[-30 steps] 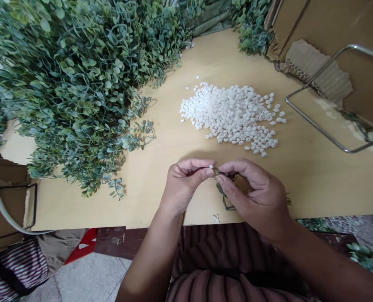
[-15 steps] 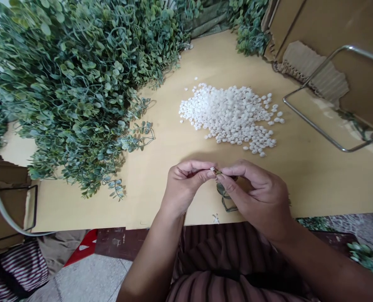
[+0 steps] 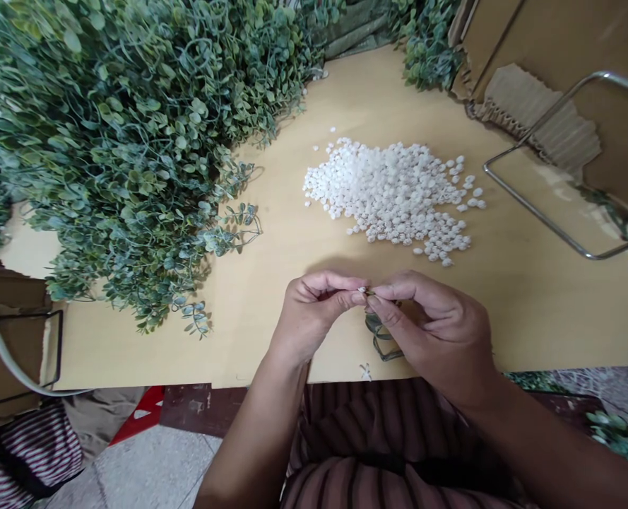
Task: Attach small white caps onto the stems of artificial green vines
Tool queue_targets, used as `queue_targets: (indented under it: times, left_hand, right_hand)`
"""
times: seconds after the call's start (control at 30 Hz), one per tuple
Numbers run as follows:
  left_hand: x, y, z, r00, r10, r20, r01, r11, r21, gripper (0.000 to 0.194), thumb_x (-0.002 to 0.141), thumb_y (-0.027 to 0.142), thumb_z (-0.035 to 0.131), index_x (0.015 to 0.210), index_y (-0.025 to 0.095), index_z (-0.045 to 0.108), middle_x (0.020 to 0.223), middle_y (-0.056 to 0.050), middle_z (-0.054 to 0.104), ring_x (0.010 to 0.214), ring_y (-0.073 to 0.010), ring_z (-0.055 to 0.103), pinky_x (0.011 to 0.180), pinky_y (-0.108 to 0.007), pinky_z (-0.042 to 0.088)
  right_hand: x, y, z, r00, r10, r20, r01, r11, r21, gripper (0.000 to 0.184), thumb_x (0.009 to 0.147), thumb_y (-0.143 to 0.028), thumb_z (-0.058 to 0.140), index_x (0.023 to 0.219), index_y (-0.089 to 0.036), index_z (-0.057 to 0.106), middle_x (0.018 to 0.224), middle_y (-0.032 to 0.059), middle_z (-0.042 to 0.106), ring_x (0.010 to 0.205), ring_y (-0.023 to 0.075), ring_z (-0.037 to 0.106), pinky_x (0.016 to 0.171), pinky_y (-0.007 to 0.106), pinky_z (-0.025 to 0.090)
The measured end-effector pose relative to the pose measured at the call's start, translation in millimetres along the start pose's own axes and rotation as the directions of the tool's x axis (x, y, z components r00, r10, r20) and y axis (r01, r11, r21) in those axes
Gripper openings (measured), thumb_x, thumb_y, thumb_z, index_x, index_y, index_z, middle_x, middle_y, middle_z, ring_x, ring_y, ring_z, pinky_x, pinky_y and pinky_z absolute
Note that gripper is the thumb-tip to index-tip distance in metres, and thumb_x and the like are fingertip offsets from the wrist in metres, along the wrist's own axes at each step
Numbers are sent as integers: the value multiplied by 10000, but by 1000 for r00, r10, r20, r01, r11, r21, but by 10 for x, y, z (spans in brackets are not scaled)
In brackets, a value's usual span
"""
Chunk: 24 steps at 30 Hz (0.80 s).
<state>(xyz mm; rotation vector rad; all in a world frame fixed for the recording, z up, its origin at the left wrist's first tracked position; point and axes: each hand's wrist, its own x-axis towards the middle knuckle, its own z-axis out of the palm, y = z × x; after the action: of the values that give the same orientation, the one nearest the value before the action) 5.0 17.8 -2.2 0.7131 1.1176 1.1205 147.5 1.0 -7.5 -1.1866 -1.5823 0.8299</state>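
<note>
My left hand (image 3: pixel 314 311) pinches a tiny white bead (image 3: pixel 362 290) between thumb and forefinger. My right hand (image 3: pixel 438 332) pinches the tip of a green plastic sprig (image 3: pixel 380 339) right against that bead; the sprig's stem curls down below my fingers. Both hands meet above the near edge of the pale wooden table (image 3: pixel 271 311). A heap of small white beads (image 3: pixel 390 194) lies just beyond them on the table.
A big mound of artificial green foliage (image 3: pixel 128 141) fills the table's left and back. A metal wire frame (image 3: pixel 552 162) and cardboard boxes (image 3: pixel 557 49) stand at the right. One small white piece (image 3: pixel 365 370) lies at the table's near edge. Cardboard (image 3: pixel 6 332) sits at the left.
My fingertips have closed in a little, bringing bead and sprig tip together. The hands stay in the same place.
</note>
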Motion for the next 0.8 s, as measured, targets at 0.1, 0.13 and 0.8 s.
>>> queue_targets:
  times: [0.1,0.13,0.8]
  left_hand:
    - [24,20,-21,999,-19,28,18,1000,6,200,450,235,883,561,197,722,617,8,719,566,-80,633,605,-191,534]
    - [29,23,-31,999,-22,38,22,1000,9,202,448,232,884,565,197,723,620,8,721,566,-80,634,603,-190,534]
    - [7,-34,-60,997,59,40,-61,997,49,163,536,257,853,628,187,738,620,6,705,542,-60,592,583,-176,511]
  right_hand:
    - [10,-2,0,1000,16,10,-16,1000,24,97,807,-149,601,742,-219,584,688,9,663,613,134,628,603,271,546]
    - [17,-3,2,1000,22,13,-22,999,32,95,804,-150,604,739,-217,586,686,8,666,610,132,630,600,266,548]
    - [61,5,0,984,172,49,-175,980,94,96,769,-224,610,676,-202,599,653,14,695,573,135,629,563,248,529]
